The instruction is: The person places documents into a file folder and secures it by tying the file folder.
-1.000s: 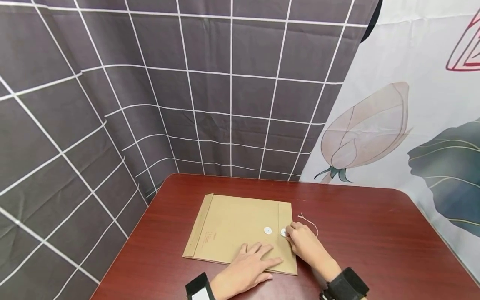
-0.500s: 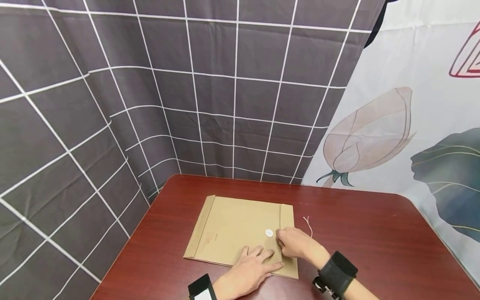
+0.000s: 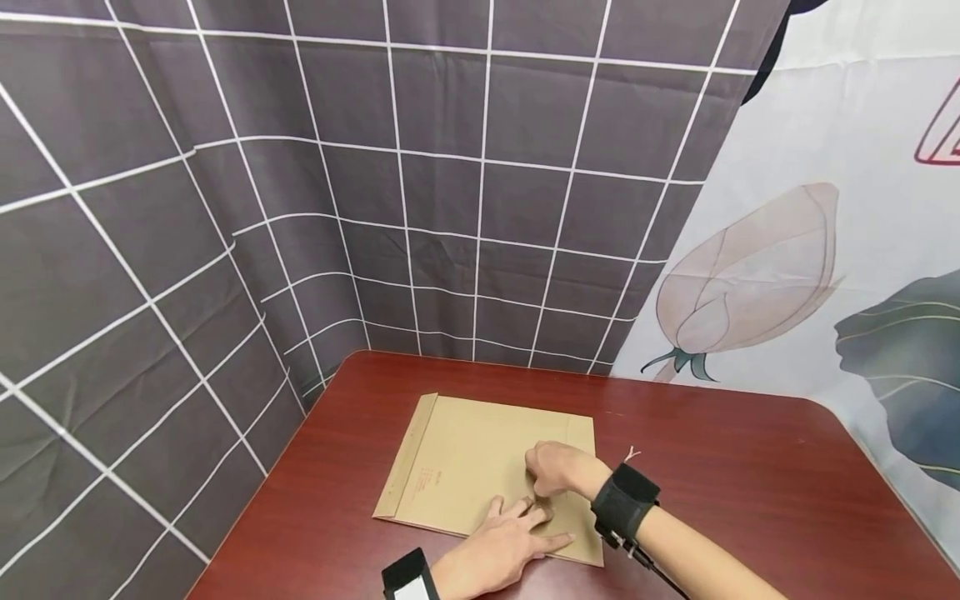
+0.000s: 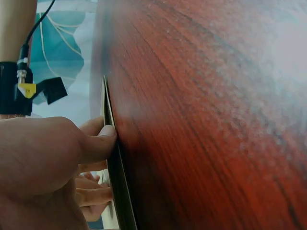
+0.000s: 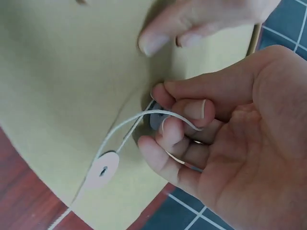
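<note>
A tan kraft-paper envelope (image 3: 480, 442) with a string closure lies flat on the table. My left hand (image 3: 498, 546) rests on its near part, fingers spread; in the left wrist view the thumb (image 4: 106, 134) touches the envelope's edge. My right hand (image 3: 558, 468) is over the flap side, covering the fasteners in the head view. In the right wrist view its fingers pinch a white string (image 5: 127, 119). The string runs between a white paper button (image 5: 104, 170) and a second, shaded button (image 5: 157, 119) at the right fingertips.
The envelope sits on a reddish-brown table (image 3: 712, 475). A loose string end (image 3: 632, 454) shows past the right wrist. Behind stand a dark grid-patterned curtain (image 3: 435, 192) and a white cloth with a flower print (image 3: 750, 283).
My right hand has moved left from the envelope's right edge, across the flap, onto the other button, drawing the string with it. The left hand stays put on the envelope.
</note>
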Tool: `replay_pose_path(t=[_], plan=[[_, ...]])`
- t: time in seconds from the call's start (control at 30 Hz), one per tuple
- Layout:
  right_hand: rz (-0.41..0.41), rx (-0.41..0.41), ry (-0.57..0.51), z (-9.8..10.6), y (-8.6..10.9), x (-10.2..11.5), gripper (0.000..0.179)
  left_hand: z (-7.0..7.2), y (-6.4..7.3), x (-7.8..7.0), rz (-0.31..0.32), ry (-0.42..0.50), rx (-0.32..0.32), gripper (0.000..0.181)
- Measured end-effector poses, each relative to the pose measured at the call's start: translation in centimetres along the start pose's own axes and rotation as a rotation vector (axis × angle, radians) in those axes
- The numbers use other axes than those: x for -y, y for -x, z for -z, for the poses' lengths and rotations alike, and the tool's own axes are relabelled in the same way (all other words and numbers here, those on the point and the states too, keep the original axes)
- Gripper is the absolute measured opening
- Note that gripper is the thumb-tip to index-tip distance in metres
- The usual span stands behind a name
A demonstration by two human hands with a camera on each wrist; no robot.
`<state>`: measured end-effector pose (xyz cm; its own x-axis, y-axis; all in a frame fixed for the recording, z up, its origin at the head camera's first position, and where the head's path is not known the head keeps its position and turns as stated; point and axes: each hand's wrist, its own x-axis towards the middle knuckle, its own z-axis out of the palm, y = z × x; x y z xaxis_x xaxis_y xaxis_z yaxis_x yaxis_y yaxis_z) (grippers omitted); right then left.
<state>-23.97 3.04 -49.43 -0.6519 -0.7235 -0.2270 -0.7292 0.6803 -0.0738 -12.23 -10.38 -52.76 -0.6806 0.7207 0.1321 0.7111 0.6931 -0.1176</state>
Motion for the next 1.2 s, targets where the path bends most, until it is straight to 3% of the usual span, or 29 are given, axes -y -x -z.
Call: replay_pose_path(t=[0.37,0.6,0.77,0.83,0.9,1.07,1.2], plan=[[-0.005,0.042,0.11,0.4,-0.6,0.9,0.012,0.1,0.2,0.3,-0.015,-0.008,-0.017,0.056],[0.032,0.016,0.263,0.3,-1.6,0.4,0.014,0.4,-0.1,0.1,0.004,0.06,0.047,0.054],[0.054,-0.059,0.105,0.5,-1.8,-1.7,0.014,0.4,-0.2,0.0,0.017,0.066,0.06,0.05],[0.053,-0.053,0.044,0.7,-1.7,-1.8,0.014,0.4,-0.1,0.1,0.015,0.052,0.058,0.052],[0.05,-0.047,0.056,0.9,-1.4,-1.3,0.011,0.4,-0.1,0.1,0.013,0.054,0.07,0.054],[-0.007,-0.038,0.225,1.5,-0.6,0.6,0.012,0.2,-0.2,-0.1,0.009,0.046,0.08,0.059],[-0.044,0.083,0.161,1.7,-0.1,1.9,0.011,0.1,0.0,-0.2,0.027,0.055,0.075,0.058]])
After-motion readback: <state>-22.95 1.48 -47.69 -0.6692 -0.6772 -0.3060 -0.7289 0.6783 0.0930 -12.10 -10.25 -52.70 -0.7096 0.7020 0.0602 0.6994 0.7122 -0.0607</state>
